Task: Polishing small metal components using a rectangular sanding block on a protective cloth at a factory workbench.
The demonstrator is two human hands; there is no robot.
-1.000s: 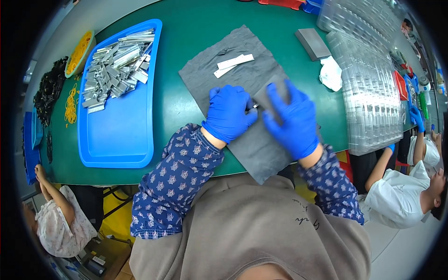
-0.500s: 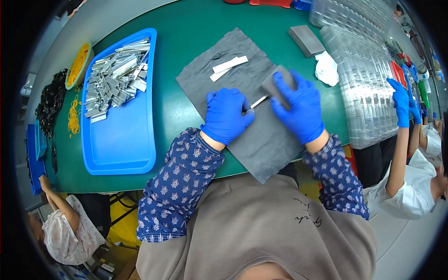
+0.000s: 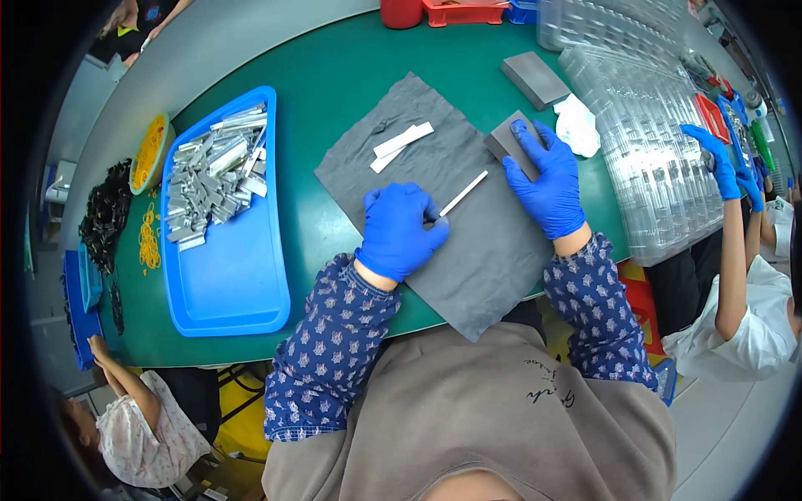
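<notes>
Over the dark grey cloth (image 3: pixel 480 271), my left hand (image 3: pixel 399 232) is closed on one end of a thin, pale metal strip (image 3: pixel 464 193). The strip's free end points up and to the right. My right hand (image 3: pixel 547 185) grips a grey rectangular block, like a sanding block (image 3: pixel 505 144), at the cloth's right edge. A gap separates the block from the strip. Farther back on the cloth lie two flat silvery metal pieces (image 3: pixel 403 146), one crossing the other.
A blue tray (image 3: pixel 230 288) at left holds a heap of metal pieces (image 3: pixel 209 175). Beyond it are yellow rubber bands (image 3: pixel 149 238) and a black bundle (image 3: pixel 107 200). Another grey block (image 3: pixel 535 79), crumpled white cloth (image 3: pixel 576 125) and clear plastic trays (image 3: pixel 639 159) stand right. Co-workers sit on both sides.
My right hand and the block have moved off the strip toward the right, so more of the strip shows. My left hand keeps its hold. The whole view has shifted slightly.
</notes>
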